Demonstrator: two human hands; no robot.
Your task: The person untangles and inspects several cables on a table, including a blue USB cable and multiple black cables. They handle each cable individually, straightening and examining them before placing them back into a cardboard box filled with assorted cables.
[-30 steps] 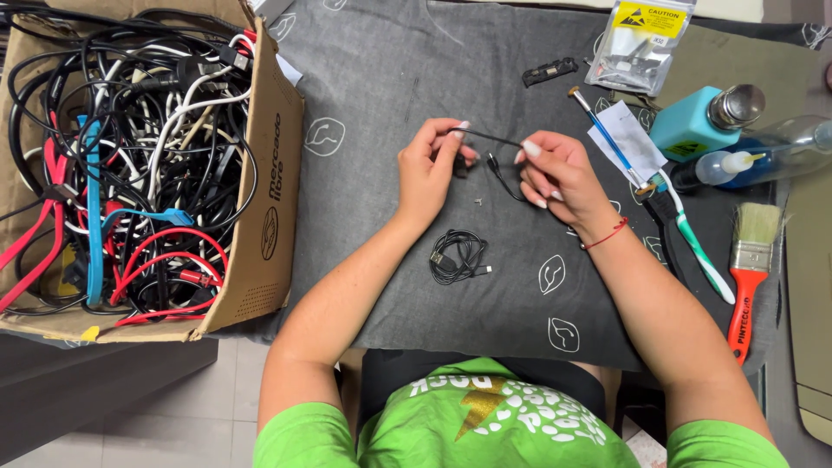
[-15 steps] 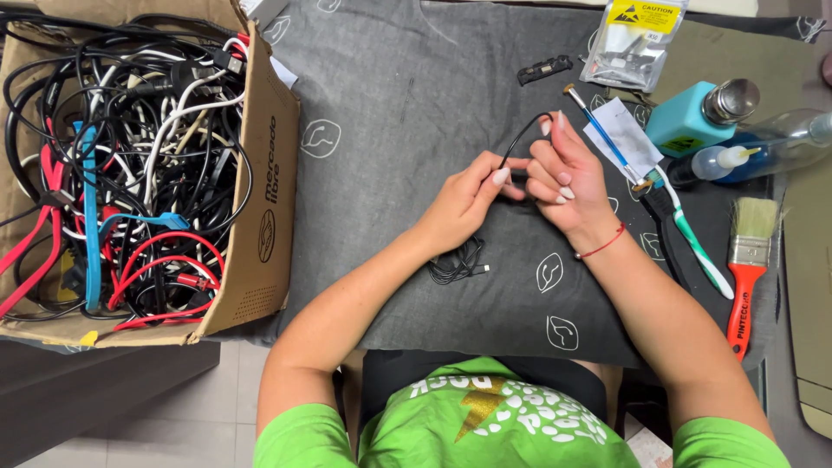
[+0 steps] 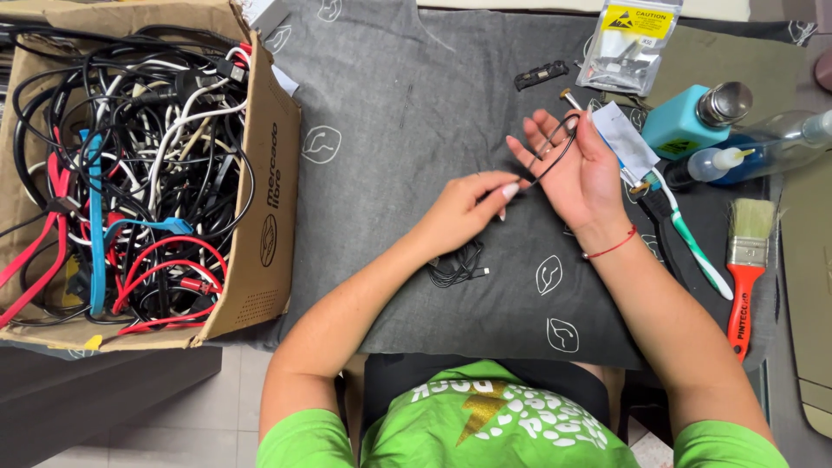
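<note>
**Thin black cable being wound round the r. hand**

Thin black cable (image 3: 555, 149) runs in a loop over the spread fingers of the right hand (image 3: 579, 169), palm up, above the grey cloth (image 3: 407, 113) on the table. R. grip is released, fingers open & apart, prob. so the hand serves as a former for the loops. Left hand (image 3: 468, 205) pinches the cable's free end betw. thumb & forefinger, just beside the r. wrist, keeping it taut.

A small coiled black cable (image 3: 458, 264) lies on the cloth under the l. forearm. Well apart at left: cardboard box (image 3: 269, 186) full of tangled cables. At right, near the r. arm: teal bottle (image 3: 689, 121), toothbrush (image 3: 689, 247), orange-handled paintbrush (image 3: 747, 277), clear bag (image 3: 628, 39) w/ small parts.
</note>
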